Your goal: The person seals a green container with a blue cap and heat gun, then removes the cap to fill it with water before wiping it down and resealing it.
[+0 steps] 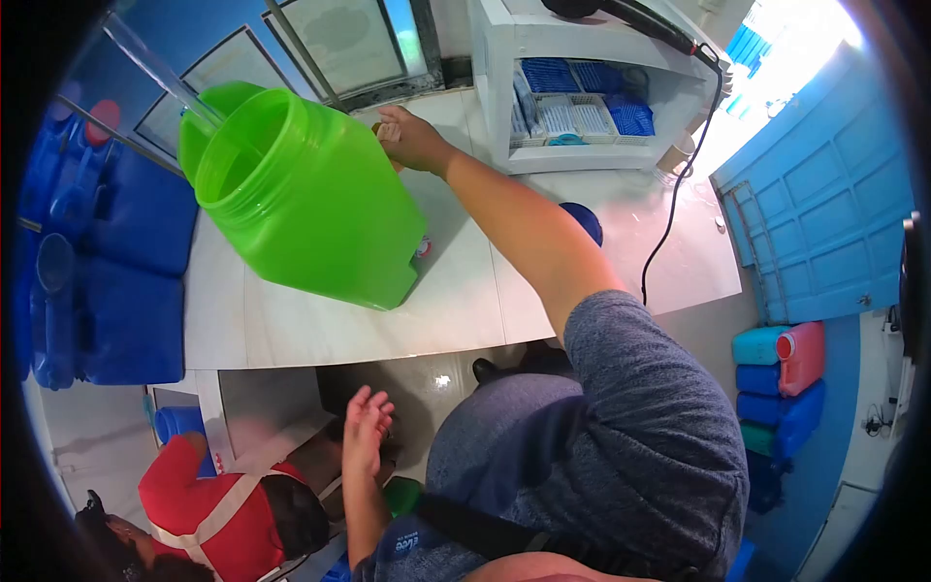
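A large lime-green plastic container [330, 209] with a wide round mouth stands on the white tiled counter [465, 291]. A clear tube [160, 70] slants down into its mouth. A small red and white fitting [424, 246] shows low on its side. My right hand [419, 144] reaches across the counter to the container's far side, its fingers curled around something tan; I cannot tell what it is. Below the counter's front edge, my left hand [367, 432] is raised with nothing in it, palm showing and fingers loosely apart.
Blue jugs [131, 320] stand at the left. A white shelf [582, 155] holds baskets of blue and white items; a black cord [669, 213] hangs before it. A person in red [228, 514] is at lower left. Colored containers [776, 388] are stacked by the blue door [824, 194].
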Demonstrator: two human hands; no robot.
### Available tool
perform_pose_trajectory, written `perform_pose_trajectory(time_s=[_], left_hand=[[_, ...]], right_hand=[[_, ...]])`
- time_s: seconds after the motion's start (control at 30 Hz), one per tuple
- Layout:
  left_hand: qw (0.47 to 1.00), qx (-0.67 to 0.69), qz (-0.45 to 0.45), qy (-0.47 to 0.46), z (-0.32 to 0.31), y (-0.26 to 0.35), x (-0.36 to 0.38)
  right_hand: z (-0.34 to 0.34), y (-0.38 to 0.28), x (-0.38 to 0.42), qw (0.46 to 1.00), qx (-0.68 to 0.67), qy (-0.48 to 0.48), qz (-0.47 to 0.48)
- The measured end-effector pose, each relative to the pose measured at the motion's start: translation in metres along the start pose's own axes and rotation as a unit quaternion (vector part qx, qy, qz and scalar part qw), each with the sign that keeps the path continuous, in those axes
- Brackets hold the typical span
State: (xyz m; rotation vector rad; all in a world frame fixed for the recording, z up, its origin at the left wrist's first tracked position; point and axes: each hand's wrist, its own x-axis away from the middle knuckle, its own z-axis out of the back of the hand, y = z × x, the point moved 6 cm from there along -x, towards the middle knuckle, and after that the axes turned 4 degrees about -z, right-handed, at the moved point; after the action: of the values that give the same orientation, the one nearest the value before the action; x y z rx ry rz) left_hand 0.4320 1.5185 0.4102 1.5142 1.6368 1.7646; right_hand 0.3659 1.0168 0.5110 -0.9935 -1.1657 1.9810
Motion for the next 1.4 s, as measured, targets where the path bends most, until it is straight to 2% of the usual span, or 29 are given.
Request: perform_pose_trajectory(time_s=[0.03, 0.07, 0.13, 0.23, 0.27, 0.33, 0.37, 0.43, 0.47, 0.53, 0.57, 0.63, 0.67, 0.73, 0.87, 0.93, 1.07, 1.13, 1.17, 1.23, 1.27, 1.33, 1.4], left_hand=[[1.000, -0.009, -0.015, -0.004, -0.006, 0.011, -0.006], [0.999, -0.023, -0.039, -0.003, -0.013, 0.024, -0.010], [0.994, -0.057, -0.091, 0.004, -0.029, 0.046, -0.020], [0.970, -0.129, -0.206, 0.027, -0.053, 0.074, -0.041], [0.970, -0.133, -0.205, 0.014, -0.065, 0.078, -0.051], [0.916, -0.220, -0.317, 0.113, -0.079, 0.105, -0.064], [0.917, -0.225, -0.314, 0.099, -0.093, 0.112, -0.075], [0.855, -0.214, -0.446, 0.158, -0.109, 0.141, -0.081], [0.857, -0.219, -0.444, 0.142, -0.112, 0.144, -0.094], [0.812, -0.196, -0.538, 0.117, -0.120, 0.154, -0.109], [0.813, -0.200, -0.537, 0.104, -0.133, 0.154, -0.112], [0.760, -0.214, -0.569, 0.229, -0.146, 0.156, -0.105], [0.763, -0.217, -0.569, 0.219, -0.143, 0.155, -0.114], [0.726, -0.237, -0.610, 0.211, -0.133, 0.154, -0.123], [0.726, -0.249, -0.605, 0.213, -0.135, 0.152, -0.123], [0.735, -0.176, -0.628, 0.187, -0.136, 0.152, -0.123], [0.728, -0.203, -0.627, 0.189, -0.140, 0.155, -0.117], [0.728, -0.215, -0.620, 0.198, -0.140, 0.154, -0.116], [0.728, -0.218, -0.618, 0.201, -0.137, 0.151, -0.118], [0.774, -0.171, -0.581, 0.186, -0.115, 0.140, -0.138], [0.831, -0.081, -0.534, 0.134, -0.095, 0.135, -0.158], [0.867, -0.028, -0.492, 0.071, -0.063, 0.114, -0.186], [0.814, -0.087, -0.556, 0.146, -0.082, 0.116, -0.171]], right_hand=[[0.010, -0.003, 0.005, 0.998, -0.033, 0.028, 0.048], [0.022, -0.014, 0.016, 0.998, -0.030, 0.036, 0.044], [0.029, -0.021, 0.052, 0.989, -0.095, -0.060, -0.093], [0.042, -0.019, 0.109, 0.998, -0.039, -0.042, 0.005], [0.048, -0.019, 0.130, 0.997, -0.037, -0.056, 0.026], [0.055, -0.025, 0.177, 0.976, -0.095, -0.173, -0.093], [0.063, -0.033, 0.197, 0.972, -0.083, -0.195, -0.100], [0.078, -0.035, 0.234, 0.970, -0.075, -0.200, -0.118], [0.083, -0.038, 0.249, 0.971, -0.060, -0.210, -0.093], [0.094, -0.037, 0.276, 0.974, -0.047, -0.210, -0.073], [0.099, -0.035, 0.288, 0.978, -0.028, -0.198, -0.059], [0.114, -0.032, 0.305, 0.983, -0.011, -0.177, -0.052], [0.122, -0.032, 0.312, 0.982, -0.017, -0.176, -0.069], [0.132, -0.030, 0.324, 0.983, -0.019, -0.164, -0.079], [0.141, -0.030, 0.334, 0.982, -0.024, -0.161, -0.095], [0.140, -0.032, 0.336, 0.983, -0.031, -0.161, -0.085], [0.150, -0.056, 0.331, 0.984, -0.035, -0.170, -0.047], [0.196, -0.083, 0.328, 0.990, -0.091, -0.106, 0.028], [0.223, -0.089, 0.329, 0.994, -0.073, -0.053, 0.060], [0.275, -0.103, 0.332, 0.994, -0.033, 0.008, 0.102], [0.293, -0.107, 0.334, 0.994, -0.020, 0.025, 0.104], [0.311, -0.107, 0.336, 0.996, 0.015, 0.043, 0.081], [0.304, -0.095, 0.334, 0.998, 0.030, 0.039, 0.028]])
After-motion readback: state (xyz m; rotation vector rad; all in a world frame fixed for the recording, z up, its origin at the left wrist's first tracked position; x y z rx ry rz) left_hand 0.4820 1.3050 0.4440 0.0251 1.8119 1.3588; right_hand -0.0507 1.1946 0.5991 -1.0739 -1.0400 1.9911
